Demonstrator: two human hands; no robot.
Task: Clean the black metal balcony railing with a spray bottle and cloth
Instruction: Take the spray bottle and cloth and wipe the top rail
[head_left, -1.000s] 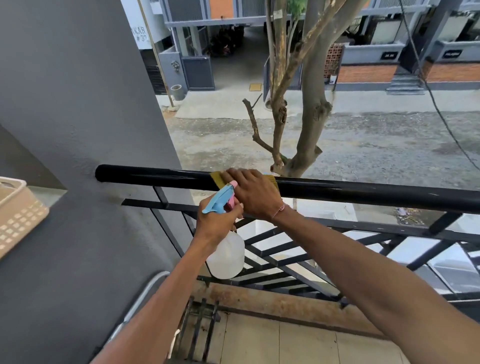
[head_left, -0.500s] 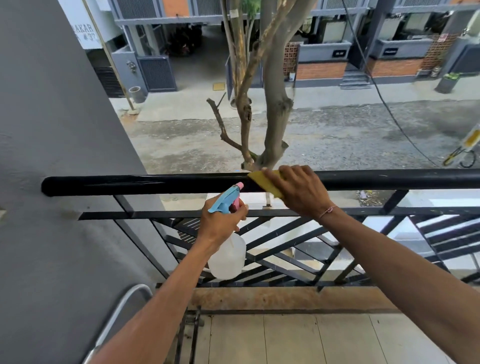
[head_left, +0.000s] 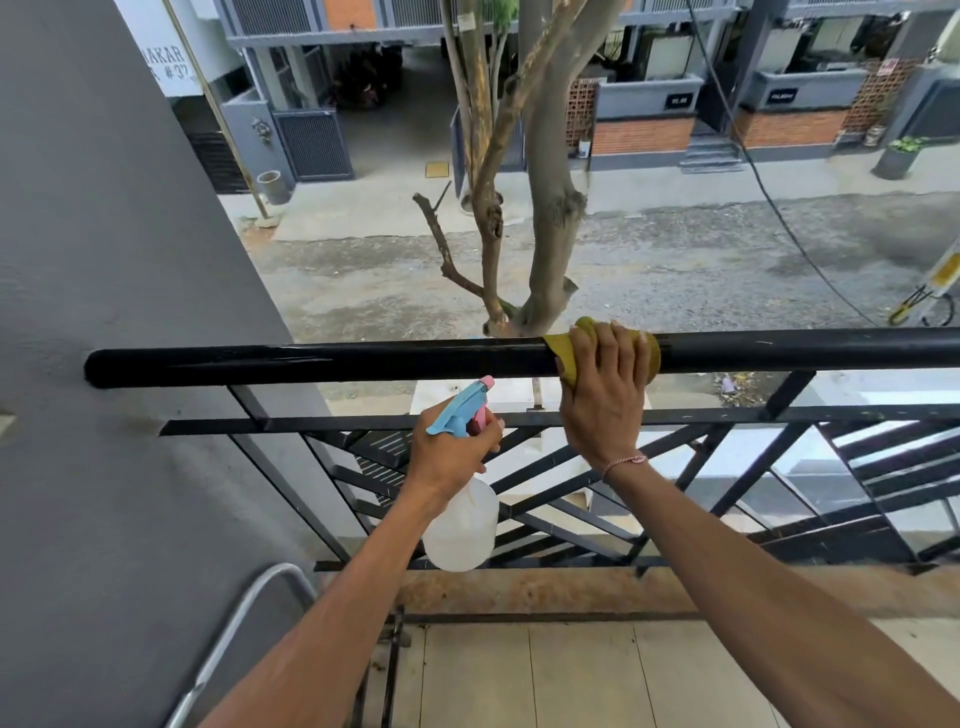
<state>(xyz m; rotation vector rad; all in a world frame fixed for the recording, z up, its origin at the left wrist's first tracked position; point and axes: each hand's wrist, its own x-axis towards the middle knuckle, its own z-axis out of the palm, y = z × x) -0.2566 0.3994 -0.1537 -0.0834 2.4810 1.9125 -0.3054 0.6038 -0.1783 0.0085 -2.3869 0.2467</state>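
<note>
We see the black railing (head_left: 311, 361) run across the balcony edge, its left end butting into the grey wall (head_left: 119, 312). Our right hand (head_left: 602, 400) curls over the top bar, fingers wrapped round the yellow cloth (head_left: 563, 351) and pressing it to the metal; bare bar stretches free on both sides. Our left hand (head_left: 452, 452) grips the neck of the spray bottle (head_left: 460, 525) below the bar, just inside the slanted rails, blue trigger head pointing up-left. Beyond the railing stands a tree (head_left: 545, 218).
</note>
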